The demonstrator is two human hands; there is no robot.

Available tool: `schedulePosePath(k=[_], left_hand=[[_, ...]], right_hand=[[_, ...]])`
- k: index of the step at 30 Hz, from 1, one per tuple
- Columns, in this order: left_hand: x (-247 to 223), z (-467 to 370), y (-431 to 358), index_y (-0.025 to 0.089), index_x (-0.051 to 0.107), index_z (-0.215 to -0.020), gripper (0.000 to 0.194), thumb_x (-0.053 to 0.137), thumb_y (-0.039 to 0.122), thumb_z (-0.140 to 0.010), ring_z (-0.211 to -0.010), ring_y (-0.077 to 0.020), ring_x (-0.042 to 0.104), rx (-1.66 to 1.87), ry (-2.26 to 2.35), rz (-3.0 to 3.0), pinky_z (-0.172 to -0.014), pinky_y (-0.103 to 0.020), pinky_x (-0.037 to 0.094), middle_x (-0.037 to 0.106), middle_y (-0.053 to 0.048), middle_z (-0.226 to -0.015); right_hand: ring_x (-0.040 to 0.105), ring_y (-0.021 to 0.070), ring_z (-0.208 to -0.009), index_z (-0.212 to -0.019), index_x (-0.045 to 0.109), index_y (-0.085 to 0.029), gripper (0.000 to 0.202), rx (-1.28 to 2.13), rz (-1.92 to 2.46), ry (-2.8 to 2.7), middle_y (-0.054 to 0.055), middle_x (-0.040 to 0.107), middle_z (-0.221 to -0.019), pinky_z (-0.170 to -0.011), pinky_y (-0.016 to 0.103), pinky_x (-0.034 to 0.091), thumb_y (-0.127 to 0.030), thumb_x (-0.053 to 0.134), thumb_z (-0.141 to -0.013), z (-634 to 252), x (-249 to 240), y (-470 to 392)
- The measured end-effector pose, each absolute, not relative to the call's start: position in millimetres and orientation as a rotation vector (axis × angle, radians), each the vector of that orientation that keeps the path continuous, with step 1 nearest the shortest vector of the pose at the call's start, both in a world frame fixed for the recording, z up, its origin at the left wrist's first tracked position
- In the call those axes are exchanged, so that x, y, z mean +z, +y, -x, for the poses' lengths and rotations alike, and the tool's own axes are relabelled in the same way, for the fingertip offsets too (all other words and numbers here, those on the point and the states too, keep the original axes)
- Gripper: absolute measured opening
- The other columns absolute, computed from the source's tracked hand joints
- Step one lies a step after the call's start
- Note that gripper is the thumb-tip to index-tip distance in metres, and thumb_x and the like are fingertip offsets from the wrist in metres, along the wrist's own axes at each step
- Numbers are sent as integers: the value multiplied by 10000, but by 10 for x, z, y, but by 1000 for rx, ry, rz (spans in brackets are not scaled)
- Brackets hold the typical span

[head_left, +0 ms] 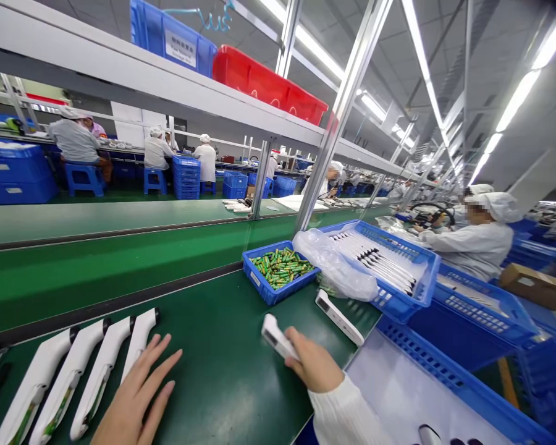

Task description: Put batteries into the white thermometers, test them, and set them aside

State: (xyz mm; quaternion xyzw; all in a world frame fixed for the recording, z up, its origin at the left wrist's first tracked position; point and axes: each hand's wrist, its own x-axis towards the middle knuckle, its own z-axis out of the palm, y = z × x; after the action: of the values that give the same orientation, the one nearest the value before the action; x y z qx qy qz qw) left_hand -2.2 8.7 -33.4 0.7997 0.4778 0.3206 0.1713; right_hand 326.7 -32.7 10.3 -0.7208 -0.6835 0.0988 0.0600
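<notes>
White device [278,338] clasped in the right hand [314,361], four more near the splayed left hand [130,397].

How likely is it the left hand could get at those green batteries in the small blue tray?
Probably yes: the left hand seems to hold nothing, and only flat tabletop separates it from the batteries in their open tray, though reaching them means stretching forward.

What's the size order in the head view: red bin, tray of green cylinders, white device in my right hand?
1. Red bin
2. Tray of green cylinders
3. White device in your right hand, partly covered
</notes>
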Motion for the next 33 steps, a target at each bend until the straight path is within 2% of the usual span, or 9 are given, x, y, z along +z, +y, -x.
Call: schedulePosePath(k=[5, 10, 13, 15, 18, 23, 26, 30, 33], left_hand=[[-261, -88, 7, 384, 334, -1390, 504, 378, 410, -888, -1349, -298, 281, 642, 1240, -2240, -1007, -467, 370, 261, -1, -1513], [-176, -123, -10, 348, 377, -1378, 505, 367, 434, -881, -1351, -326, 266, 531, 1227, -2233, -1010, -499, 351, 268, -41, -1508], [-103, -106, -21, 357, 441, -1341, 472, 383, 363, -872, -1323, -339, 335, 519, 1230, -2219, -986, -497, 390, 380, -62, -1457], [-58, -82, -31, 380, 478, -1309, 464, 401, 314, -857, -1243, -329, 459, 515, 1218, -2177, -935, -459, 452, 484, -75, -1379], [-30, -50, -43, 408, 540, -1246, 435, 445, 306, -834, -1094, -304, 583, 539, 1174, -2065, -850, -404, 512, 594, -81, -1228], [-74, -30, -28, 377, 572, -1214, 468, 622, 356, -748, -1153, -320, 523, 777, 1116, -1680, -997, -468, 384, 632, -65, -1128], [-71, -17, -3, 341, 474, -1304, 639, 692, 393, -705, -1032, -260, 588, 1004, 931, -1236, -951, -383, 443, 650, -42, -1035], [-9, -2, 4, 280, 604, -1162, 465, 646, 473, -742, -1049, -230, 579, 1108, 860, -564, -886, -319, 502, 639, -47, -1144], [60, -7, -35, 188, 690, -1013, 454, 536, 554, -793, -871, -214, 618, 1050, 778, -395, -823, -339, 530, 674, -91, -966]], right_hand=[[578, 221, -937, -1100, 540, -216, 302, 406, 1758, -2289, 51, 623, -1015, -790, 317, 423, -194, 617, -809, -2836, 374, -145], [495, 204, -1066, -1061, 561, -161, 265, 145, 1945, -2019, 90, 562, -1095, -935, 374, 362, -33, 419, -878, -3169, 574, 581], [545, 219, -996, -1066, 564, -129, 173, 201, 2106, -1945, 95, 564, -1091, -886, 427, 429, -158, 510, -905, -3427, 547, 1066], [573, 210, -955, -1094, 563, -142, 233, 295, 2146, -1977, 75, 570, -1100, -833, 415, 481, -274, 563, -902, -3528, 491, 1301], [593, 195, -920, -1123, 555, -148, 264, 412, 2136, -2049, 71, 578, -1098, -790, 384, 513, -308, 556, -912, -3585, 404, 1491], [597, 191, -916, -1093, 569, -138, 237, 468, 2027, -2124, 68, 589, -1078, -790, 383, 516, -296, 550, -917, -3607, 319, 1551], [598, 190, -912, -1082, 573, -137, 230, 472, 1971, -2133, 66, 592, -1067, -791, 382, 514, -296, 549, -917, -3631, 300, 1558], [604, 179, -871, -1062, 577, -132, 223, 507, 1901, -2142, 56, 602, -1023, -767, 367, 518, -295, 559, -911, -3650, 299, 1560], [605, 163, -814, -1019, 588, -128, 203, 535, 1845, -2140, 41, 611, -958, -738, 345, 515, -295, 567, -905, -3645, 307, 1546]])
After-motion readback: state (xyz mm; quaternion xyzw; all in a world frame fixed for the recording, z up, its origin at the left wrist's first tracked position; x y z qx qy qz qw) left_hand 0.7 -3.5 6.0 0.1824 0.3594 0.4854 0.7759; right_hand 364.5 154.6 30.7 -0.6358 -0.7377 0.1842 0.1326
